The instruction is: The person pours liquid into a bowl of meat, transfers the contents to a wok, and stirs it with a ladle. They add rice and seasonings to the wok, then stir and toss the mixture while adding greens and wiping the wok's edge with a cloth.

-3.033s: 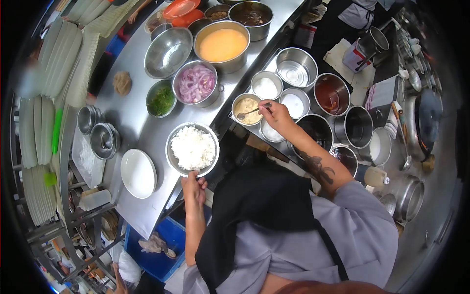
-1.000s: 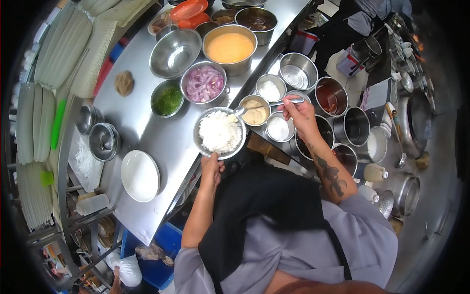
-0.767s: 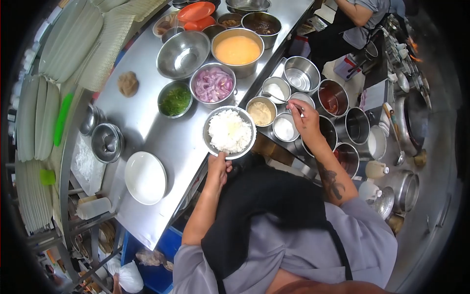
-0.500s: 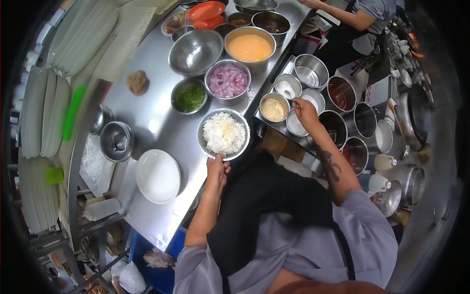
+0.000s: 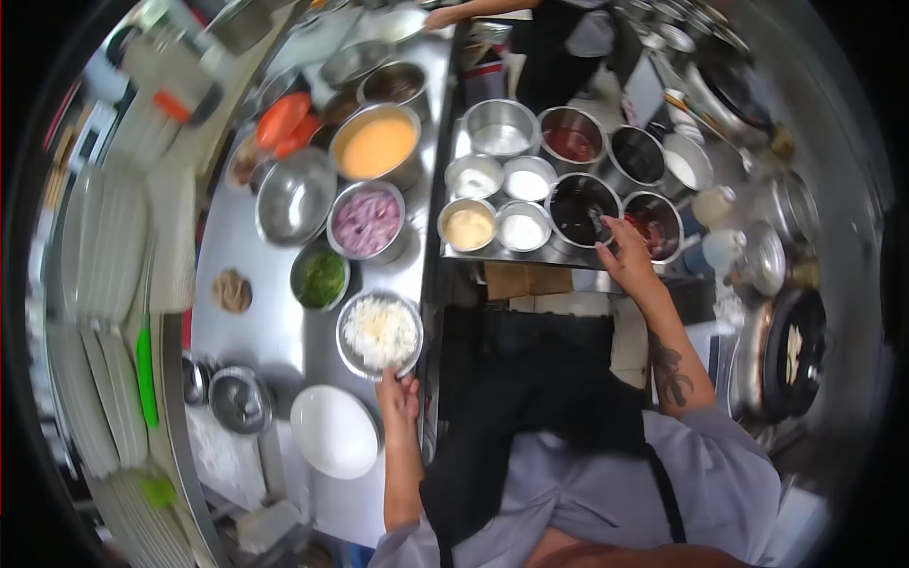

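My left hand point(image 5: 399, 396) is closed on the near rim of a metal bowl point(image 5: 345, 358) at the edge of the steel table. White rice point(image 5: 382, 333) with a pale yellowish patch on top fills the bowl. My right hand point(image 5: 629, 254) reaches over the near right rim of a pot of dark liquid point(image 5: 576, 210), its thumb and fingers apart. A pot of red sauce point(image 5: 653, 227) stands just right of that hand. Left of the dark pot are tubs of white powder point(image 5: 522, 230) and a tub of pale yellow paste point(image 5: 469, 227).
A white oval plate point(image 5: 334, 431) lies near my left forearm. Beyond the rice are chopped greens point(image 5: 322, 277), sliced purple onions point(image 5: 367, 223) and orange liquid point(image 5: 379, 147). Woks and bottles line the right side. Another person point(image 5: 549, 47) stands at the far end.
My right hand has left the small tubs and moved right to the dark pot. My view has turned rightward. My left hand keeps its hold on the rice bowl.
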A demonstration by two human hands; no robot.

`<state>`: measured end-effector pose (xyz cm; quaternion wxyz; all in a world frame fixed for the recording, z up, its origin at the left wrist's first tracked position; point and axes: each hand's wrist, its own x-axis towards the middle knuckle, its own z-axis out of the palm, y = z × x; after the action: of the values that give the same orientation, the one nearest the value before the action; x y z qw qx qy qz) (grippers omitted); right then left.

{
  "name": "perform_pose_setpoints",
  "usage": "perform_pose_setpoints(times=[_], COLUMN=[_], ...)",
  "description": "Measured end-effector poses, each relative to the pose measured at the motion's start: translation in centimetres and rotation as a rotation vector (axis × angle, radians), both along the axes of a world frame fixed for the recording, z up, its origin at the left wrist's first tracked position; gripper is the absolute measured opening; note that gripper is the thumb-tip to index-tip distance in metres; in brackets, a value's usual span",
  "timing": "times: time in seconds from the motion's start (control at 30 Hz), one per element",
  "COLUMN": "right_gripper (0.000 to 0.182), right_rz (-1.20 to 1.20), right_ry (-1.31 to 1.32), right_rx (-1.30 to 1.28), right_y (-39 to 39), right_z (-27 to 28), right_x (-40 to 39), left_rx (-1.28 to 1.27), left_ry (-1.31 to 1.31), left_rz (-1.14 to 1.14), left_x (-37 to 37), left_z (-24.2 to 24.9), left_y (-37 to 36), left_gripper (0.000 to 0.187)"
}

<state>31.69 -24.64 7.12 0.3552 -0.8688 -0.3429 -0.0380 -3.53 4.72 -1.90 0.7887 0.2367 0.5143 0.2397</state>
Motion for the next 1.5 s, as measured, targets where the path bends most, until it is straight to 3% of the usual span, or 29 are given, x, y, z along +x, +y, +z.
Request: perform_pose_setpoints(times=[0.07,0.23,0.3,0.47,0.5,0.57,0.67,0.73,0.93,0.97,1.0,1.17,1.23,1.27,1.33,1.5], right_gripper=[0.044,0.042,0.042,0.04,0.039,0.037,0.032,0.029,0.031,0.031,0.028,0.017,0.012,0.012,0.014,0.016], right_rz=[-0.104,-0.52,-0.704,-1.287,-1.341,-1.495,-1.668,-1.714,-1.892,-1.913,-2.04,-1.982,-1.898,-1.909,-1.893,-1.944], right_ry=[-0.154,-0.144,-0.175,0.028,0.195,0.259,0.689,0.84,0.68,0.624,0.642,0.383,-0.199,-0.201,0.204,0.206], right_rx=[-0.038,-0.071,-0.145,-0.314,-0.386,-0.404,-0.411,-0.351,-0.08,-0.044,0.663,0.686,0.29,0.28,0.95,1.033], right_y=[-4.8,-21.6,-30.2,-50.1,-54.3,-55.6,-57.9,-59.0,-60.3,-61.0,-61.2,-61.0,-59.7,-58.8,-56.7,-54.6], right_z=[1.7,1.7,1.9,3.1,2.7,-0.8,-4.6,-6.7,-14.6,-14.3,-14.2,-9.2,-8.4,-6.6,-1.5,1.3], right_x=[-0.4,-3.5,-6.5,-21.3,-21.6,-26.7,-34.0,-36.3,-38.9,-38.9,-38.3,-39.8,-39.8,-39.2,-37.0,-32.0], left_rx=[0.01,0.044,0.028,-0.004,0.03,-0.005,0.035,0.05,0.026,0.007,-0.022,-0.036,0.028,0.053,0.146,0.167], left_ry=[0.025,0.115,0.08,0.022,0.1,0.098,-0.009,-0.003,-0.045,-0.054,-0.099,-0.214,-0.225,-0.263,-0.302,-0.28], left_rz=[-0.094,-0.262,-0.443,-0.781,-0.772,-0.929,-1.116,-1.206,-1.59,-1.636,-1.701,-1.887,-1.974,-2.029,-2.11,-2.295], left_x=[0.2,2.5,4.6,8.0,7.8,10.5,13.9,15.8,22.7,24.1,25.3,32.8,36.5,38.6,42.3,48.7], left_z=[0.0,3.4,3.1,4.6,9.6,8.1,7.7,10.5,13.5,14.5,14.6,15.5,16.5,16.6,16.5,13.5], left_y=[-1.1,-6.4,-9.0,-16.3,-19.7,-21.3,-28.5,-34.2,-47.3,-49.6,-51.4,-60.6,-65.0,-67.4,-72.5,-84.7], left_gripper=[0.01,0.02,0.024,0.026,0.026,0.023,0.017,0.014,0.009,0.008,0.008,0.006,0.006,0.007,0.007,0.007])
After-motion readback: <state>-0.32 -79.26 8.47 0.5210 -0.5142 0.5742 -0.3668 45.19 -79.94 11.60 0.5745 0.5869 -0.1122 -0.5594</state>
